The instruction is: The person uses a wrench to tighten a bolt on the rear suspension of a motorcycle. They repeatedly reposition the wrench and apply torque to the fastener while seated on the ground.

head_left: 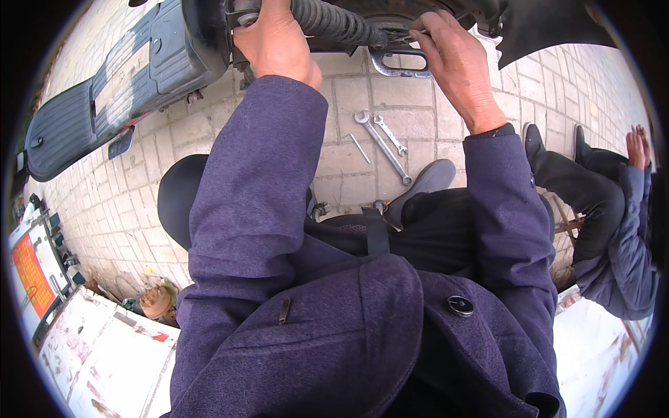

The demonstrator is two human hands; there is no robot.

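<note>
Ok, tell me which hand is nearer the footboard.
Left. The left hand is just right of the footboard; the right hand is farther right, past the coil spring.

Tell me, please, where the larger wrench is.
In the head view, the larger wrench lies on paving right of centre, between the thin rod and smaller wrench.

Coil spring (338,24) is black. Wrenches (382,146) are silver. Coat (313,327) is dark purple. Footboard (63,132) is ribbed grey. Paving (348,92) shows beige rectangular blocks.
</note>
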